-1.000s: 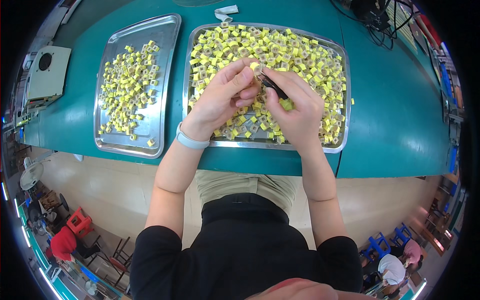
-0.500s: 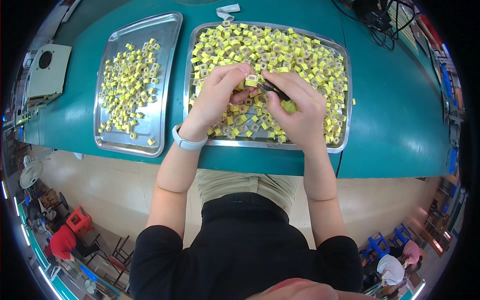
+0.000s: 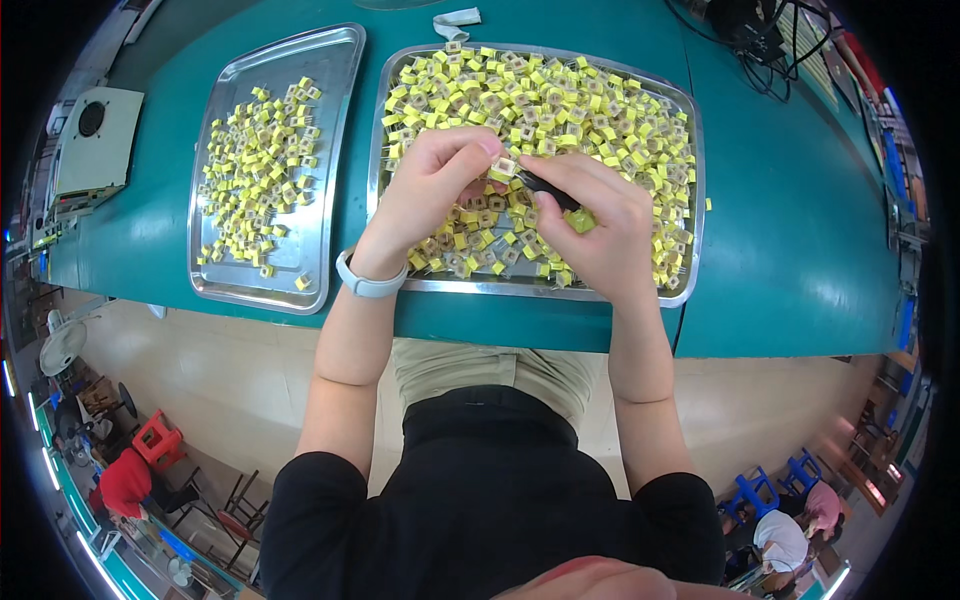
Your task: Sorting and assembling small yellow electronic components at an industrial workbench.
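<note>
Left hand (image 3: 440, 172): thumb and fingers pinched on one yellow-wrapped coil bobbin (image 3: 504, 168), held up over the larger steel tray (image 3: 520, 288). Its pale, square, open-centred face is turned up toward me. Right hand (image 3: 602, 212): fingers closed around a black hand tool (image 3: 550, 190), pointing at the bobbin from the right. Tip too small to make out; can't tell whether it touches.

Under both hands, a loose heap of similar bobbins (image 3: 560, 105), lying at all angles, thin metal pins showing on some. To my left, the narrower steel tray (image 3: 335, 65) carries a smaller pile (image 3: 255, 170). Both trays rest on the green tabletop (image 3: 790, 230).

Handling, my judgement: very light, next to no heft. Frame looks like hard, stiff plastic, so a firm pinch should do no harm, though the moulded edges might chip under a tool. The yellow wrap is probably smooth tape, a little slippery under a dry fingertip. Pins seem the weak point: thin, likely easy to bend. Best hold, I'd say, is across two opposite sides of the body, clear of the pins, with the near side free for the tool.
</note>
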The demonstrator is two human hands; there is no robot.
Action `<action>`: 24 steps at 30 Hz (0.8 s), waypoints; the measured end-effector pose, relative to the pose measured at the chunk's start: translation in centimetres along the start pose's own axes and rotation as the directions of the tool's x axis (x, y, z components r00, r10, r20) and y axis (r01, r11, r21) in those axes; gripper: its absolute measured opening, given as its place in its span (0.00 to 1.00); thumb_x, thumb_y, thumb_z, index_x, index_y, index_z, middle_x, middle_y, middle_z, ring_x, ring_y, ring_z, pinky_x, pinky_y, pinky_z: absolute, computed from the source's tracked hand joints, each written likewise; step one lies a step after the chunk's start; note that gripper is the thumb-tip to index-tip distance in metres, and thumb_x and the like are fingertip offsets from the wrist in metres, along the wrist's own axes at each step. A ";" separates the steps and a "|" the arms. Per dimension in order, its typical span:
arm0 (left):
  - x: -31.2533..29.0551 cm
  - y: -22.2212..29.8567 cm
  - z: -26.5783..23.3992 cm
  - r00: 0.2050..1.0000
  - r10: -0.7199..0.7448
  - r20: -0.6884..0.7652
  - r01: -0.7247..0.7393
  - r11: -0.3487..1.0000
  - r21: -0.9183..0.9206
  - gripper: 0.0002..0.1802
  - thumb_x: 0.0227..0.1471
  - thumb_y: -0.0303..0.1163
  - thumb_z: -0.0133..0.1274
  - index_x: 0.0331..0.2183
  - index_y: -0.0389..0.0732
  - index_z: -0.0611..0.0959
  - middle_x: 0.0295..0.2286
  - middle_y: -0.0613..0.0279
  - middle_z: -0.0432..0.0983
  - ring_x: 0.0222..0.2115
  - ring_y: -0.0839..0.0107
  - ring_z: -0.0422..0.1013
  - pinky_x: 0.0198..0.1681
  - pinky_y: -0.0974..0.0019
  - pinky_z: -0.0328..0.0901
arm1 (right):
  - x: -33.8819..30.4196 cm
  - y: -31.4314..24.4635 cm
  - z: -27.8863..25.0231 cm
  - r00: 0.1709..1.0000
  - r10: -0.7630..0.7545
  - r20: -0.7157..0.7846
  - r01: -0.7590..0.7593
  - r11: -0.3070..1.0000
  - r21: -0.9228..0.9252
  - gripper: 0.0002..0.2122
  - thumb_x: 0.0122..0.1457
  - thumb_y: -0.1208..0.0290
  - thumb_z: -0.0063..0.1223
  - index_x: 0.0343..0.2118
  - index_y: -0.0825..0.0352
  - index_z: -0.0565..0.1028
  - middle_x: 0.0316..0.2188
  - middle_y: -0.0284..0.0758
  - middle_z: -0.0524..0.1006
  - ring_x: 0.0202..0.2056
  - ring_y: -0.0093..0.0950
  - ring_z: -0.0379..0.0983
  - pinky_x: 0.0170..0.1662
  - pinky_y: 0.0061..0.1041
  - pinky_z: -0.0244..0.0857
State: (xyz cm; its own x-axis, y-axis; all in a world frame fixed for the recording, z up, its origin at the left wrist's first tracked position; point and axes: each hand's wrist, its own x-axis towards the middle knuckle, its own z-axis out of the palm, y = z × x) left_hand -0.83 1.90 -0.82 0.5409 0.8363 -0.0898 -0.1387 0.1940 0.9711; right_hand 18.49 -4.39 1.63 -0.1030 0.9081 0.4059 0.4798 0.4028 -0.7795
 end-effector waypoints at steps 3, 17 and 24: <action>0.1 0.1 -0.3 0.999 -0.019 0.026 0.018 0.999 0.039 0.14 0.62 0.35 0.49 0.31 0.36 0.81 0.23 0.73 0.70 0.23 0.84 0.65 0.25 0.78 0.59 | 0.0 0.0 0.0 1.000 0.001 0.003 -0.001 1.000 -0.003 0.16 0.47 0.86 0.56 0.41 0.67 0.82 0.31 0.38 0.81 0.28 0.26 0.78 0.32 0.21 0.72; 0.1 -0.1 -0.8 0.993 -0.115 0.005 0.115 0.991 -0.075 0.13 0.62 0.35 0.49 0.34 0.35 0.82 0.29 0.68 0.76 0.27 0.82 0.72 0.24 0.78 0.59 | 0.0 0.1 0.0 1.000 -0.006 0.004 0.006 1.000 -0.030 0.15 0.47 0.86 0.56 0.40 0.68 0.82 0.29 0.38 0.81 0.27 0.26 0.78 0.31 0.21 0.72; 0.2 -0.2 -0.6 0.992 -0.115 0.060 0.116 0.993 -0.012 0.13 0.62 0.33 0.48 0.37 0.34 0.81 0.30 0.67 0.76 0.28 0.81 0.73 0.24 0.79 0.59 | 0.0 0.0 0.0 1.000 0.006 0.004 -0.006 1.000 -0.025 0.15 0.47 0.86 0.56 0.39 0.69 0.82 0.29 0.38 0.80 0.27 0.26 0.78 0.30 0.22 0.72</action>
State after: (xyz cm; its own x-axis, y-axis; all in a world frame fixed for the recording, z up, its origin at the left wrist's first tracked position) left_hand -1.24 2.31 -1.17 0.6023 0.7761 -0.1871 -0.0854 0.2956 0.9515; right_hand 18.50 -4.41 1.57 -0.1038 0.9110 0.3991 0.5016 0.3944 -0.7699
